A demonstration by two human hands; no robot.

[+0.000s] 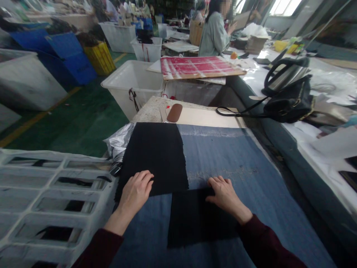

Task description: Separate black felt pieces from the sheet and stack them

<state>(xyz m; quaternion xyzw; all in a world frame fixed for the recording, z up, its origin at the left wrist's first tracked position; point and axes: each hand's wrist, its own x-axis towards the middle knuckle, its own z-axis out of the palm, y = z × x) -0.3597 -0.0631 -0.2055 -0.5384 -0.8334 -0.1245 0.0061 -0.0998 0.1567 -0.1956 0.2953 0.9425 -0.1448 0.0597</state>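
Observation:
A large black fabric piece [156,156] lies on the blue denim-covered table [237,160]. A smaller black fabric piece [195,219] lies nearer to me, overlapping its lower right corner. My left hand [136,191] rests on the lower edge of the large piece, fingers curled down onto the cloth. On the top edge of the smaller piece sits my right hand [224,193], fingers bent and pressing on it. Neither hand lifts anything.
A white plastic crate [52,193] stands at the left. A brown oval case [174,112] lies on a board beyond the fabric. A black handbag [290,100] sits on the right bench. White bins [131,85] and a seated person [214,31] are farther back.

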